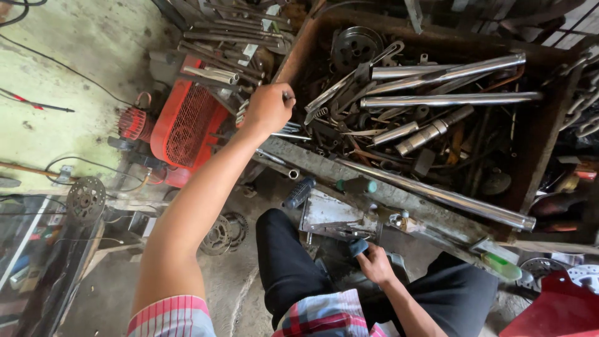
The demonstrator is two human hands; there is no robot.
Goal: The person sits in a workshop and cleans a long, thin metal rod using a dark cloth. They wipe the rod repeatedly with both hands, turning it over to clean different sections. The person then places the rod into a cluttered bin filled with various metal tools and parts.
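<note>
Right hand (376, 262) grips a dark handle (357, 247); left hand (269, 107) closes on a metal tool (288, 97) at the bin (299, 47).

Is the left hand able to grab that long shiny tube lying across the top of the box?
Probably yes. The left hand is already at the near edge of the rusty box, which has no lid. The shiny tube lies on top of the pile with nothing over it, though it is further along.
</note>
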